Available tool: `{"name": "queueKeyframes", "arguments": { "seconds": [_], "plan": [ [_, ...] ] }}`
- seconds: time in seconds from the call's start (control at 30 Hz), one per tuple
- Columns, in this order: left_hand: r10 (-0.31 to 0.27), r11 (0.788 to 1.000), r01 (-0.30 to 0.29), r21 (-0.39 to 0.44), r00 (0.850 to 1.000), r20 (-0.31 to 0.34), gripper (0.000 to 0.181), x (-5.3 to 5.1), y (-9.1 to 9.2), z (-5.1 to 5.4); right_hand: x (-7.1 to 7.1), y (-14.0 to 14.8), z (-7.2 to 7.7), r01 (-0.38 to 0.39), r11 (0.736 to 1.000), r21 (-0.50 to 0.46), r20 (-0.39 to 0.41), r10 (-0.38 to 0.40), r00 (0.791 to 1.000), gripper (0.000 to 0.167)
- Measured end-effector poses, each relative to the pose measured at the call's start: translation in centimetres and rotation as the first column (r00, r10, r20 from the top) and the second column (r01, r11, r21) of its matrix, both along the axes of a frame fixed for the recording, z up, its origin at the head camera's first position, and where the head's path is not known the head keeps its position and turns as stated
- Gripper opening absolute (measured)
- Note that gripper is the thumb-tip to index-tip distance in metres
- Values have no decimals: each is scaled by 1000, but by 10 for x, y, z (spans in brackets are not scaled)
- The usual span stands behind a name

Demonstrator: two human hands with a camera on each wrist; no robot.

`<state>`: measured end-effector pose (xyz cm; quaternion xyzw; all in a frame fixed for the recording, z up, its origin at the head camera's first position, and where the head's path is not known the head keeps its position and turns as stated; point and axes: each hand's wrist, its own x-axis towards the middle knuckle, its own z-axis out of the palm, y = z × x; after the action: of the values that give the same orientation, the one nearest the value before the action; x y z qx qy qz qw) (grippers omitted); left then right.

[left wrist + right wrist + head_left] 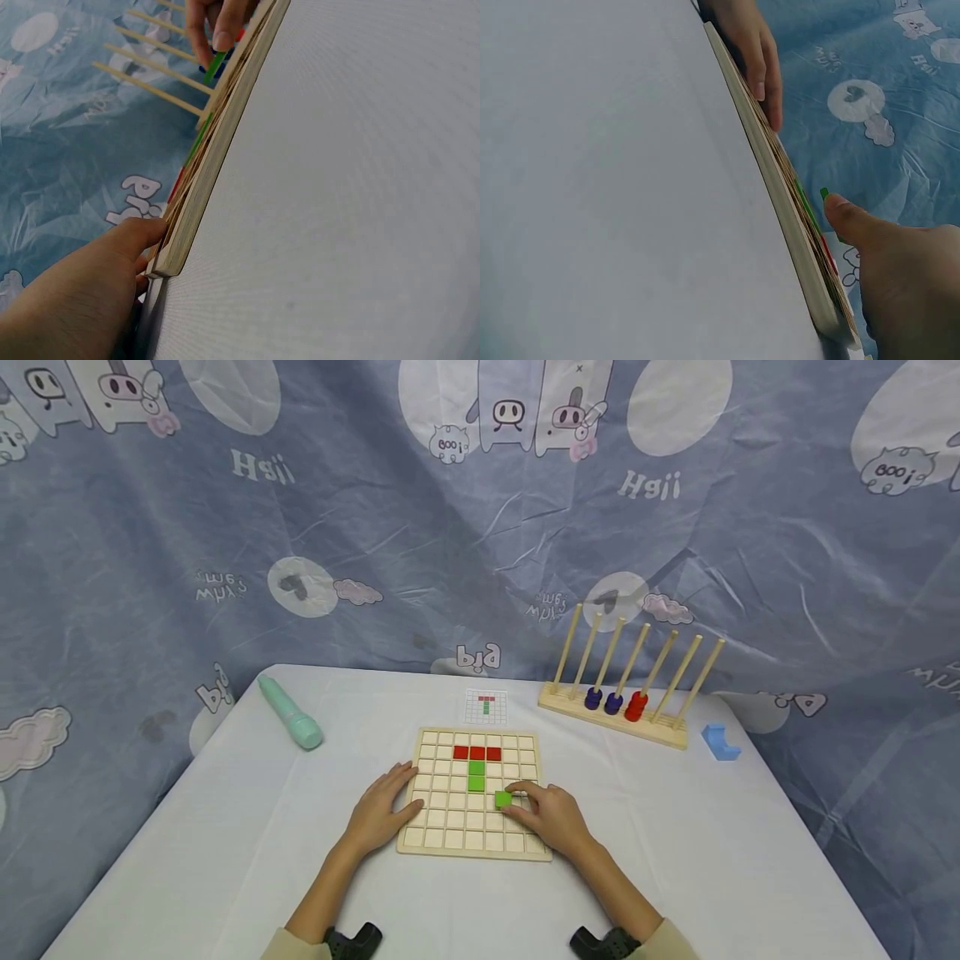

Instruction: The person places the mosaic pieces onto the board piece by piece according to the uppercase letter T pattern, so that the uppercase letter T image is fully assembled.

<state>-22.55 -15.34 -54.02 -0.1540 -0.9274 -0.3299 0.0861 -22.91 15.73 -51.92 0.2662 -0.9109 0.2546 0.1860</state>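
Note:
A wooden grid board (442,839) lies on the white table. Three red square tiles (477,752) form a row in its upper part, and two green tiles (476,776) run down below the middle one. My right hand (553,816) pinches another green tile (502,799) between thumb and finger, over the board right of the green column; the right wrist view shows this tile (824,193) raised off the board. With fingers extended, my left hand (381,810) rests at the board's left edge. Behind the board lies a small pattern card (486,707) with a red and green T.
At the back right stands a wooden peg rack (615,717) with dark blue and red beads on some pegs. A light blue block (721,742) lies right of it. Toward the back left is a mint-green flashlight-shaped object (291,713). A printed cloth (480,527) hangs behind the table.

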Motion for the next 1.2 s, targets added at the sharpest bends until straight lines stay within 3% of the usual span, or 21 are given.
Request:
{"name": "queueKeyframes", "arguments": {
  "seconds": [0.43, 1.2],
  "plan": [
    [-4, 1000, 4, 8, 1000, -7, 59, 0, 1, 2, -7, -36, -2, -44, 999, 22, 9, 44, 999, 36],
    [-13, 1000, 13, 11, 1000, -19, 58, 1, 1, 3, -10, -40, -8, -42, 998, 41, 21, 41, 999, 35]
  ]
}}
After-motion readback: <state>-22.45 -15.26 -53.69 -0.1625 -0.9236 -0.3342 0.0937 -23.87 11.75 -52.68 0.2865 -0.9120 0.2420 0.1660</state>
